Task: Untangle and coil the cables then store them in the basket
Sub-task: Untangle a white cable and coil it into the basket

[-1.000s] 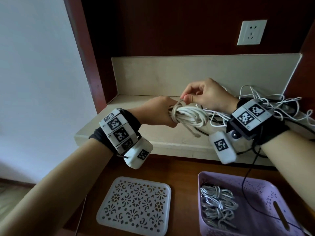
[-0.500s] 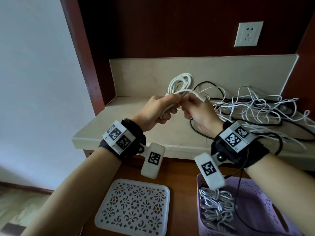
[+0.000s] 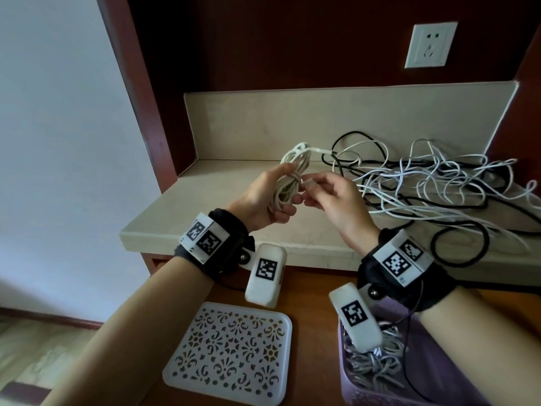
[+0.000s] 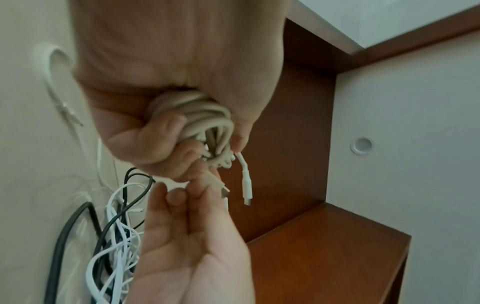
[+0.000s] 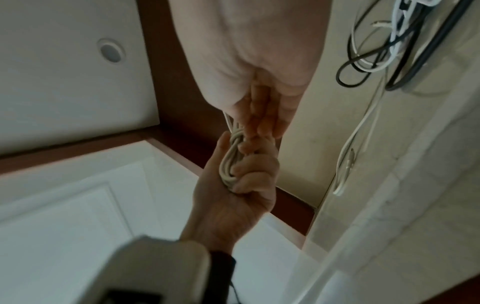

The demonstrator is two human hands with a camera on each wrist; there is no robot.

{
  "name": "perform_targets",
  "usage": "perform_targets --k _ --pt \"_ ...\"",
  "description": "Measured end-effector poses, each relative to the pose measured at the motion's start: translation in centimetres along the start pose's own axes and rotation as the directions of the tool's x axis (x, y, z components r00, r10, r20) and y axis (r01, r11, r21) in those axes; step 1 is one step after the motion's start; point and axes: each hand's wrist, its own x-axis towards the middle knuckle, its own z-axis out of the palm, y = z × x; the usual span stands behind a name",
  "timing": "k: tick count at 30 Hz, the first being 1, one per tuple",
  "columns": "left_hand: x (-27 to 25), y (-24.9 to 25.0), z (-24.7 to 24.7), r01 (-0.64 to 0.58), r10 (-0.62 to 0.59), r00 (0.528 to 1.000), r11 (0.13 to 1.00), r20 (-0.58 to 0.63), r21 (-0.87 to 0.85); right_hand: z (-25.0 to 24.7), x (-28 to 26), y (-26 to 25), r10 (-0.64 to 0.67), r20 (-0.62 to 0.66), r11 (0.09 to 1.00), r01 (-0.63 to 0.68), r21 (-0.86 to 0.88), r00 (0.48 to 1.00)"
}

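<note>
My left hand (image 3: 265, 197) grips the coiled cable (image 3: 289, 177); my right hand (image 3: 330, 200), at its 3 o'clock, pinches the loose end (image 4: 224, 192). I should tuck it snugly, keeping the loops tight.

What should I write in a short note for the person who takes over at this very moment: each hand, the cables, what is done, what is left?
Left hand: grips the coiled beige cable, held above the shelf.
Right hand: pinches a loose plug end of that cable at the wrap.
Done: this cable is coiled; grey coiled cables already lie in the purple basket.
Left: secure the end, put the coil in the basket, then untangle the black and white cable pile on the shelf.
White perforated lid lies beside the basket.
</note>
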Motion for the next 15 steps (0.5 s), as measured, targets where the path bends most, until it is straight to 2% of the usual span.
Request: perform_targets --k 2,4,6,8,12,15 --pt "0.0 -0.4 -0.2 0.051 -0.049 0.998 0.998 0.049 -0.045 -0.2 0.1 0.8 -0.113 -0.044 0.978 0.104 -0.179 0.993" --pt "0.0 -0.8 -0.2 0.095 -0.093 0.994 0.995 0.063 -0.03 -0.3 -0.1 1.6 -0.224 -0.092 0.942 0.191 -0.277 0.97" --pt "-0.1 -0.9 0.1 0.11 -0.112 0.992 0.993 0.052 0.033 -0.3 -0.5 2.3 -0.363 -0.128 0.883 0.297 -0.362 0.923" --pt "-0.1 -0.9 0.3 0.089 -0.09 0.996 0.987 0.003 0.131 -0.3 -0.7 2.7 -0.469 -0.11 0.809 0.377 -0.45 0.876" --pt "0.2 -1.6 0.8 0.051 0.014 0.988 0.912 -0.157 0.408 -0.3 -0.9 3.2 -0.495 -0.036 0.759 0.412 -0.504 0.868" --pt "0.8 -2.5 0.7 0.101 0.104 0.958 0.752 -0.269 0.652 -0.2 -1.2 4.0 -0.447 -0.019 0.769 0.373 -0.519 0.894"
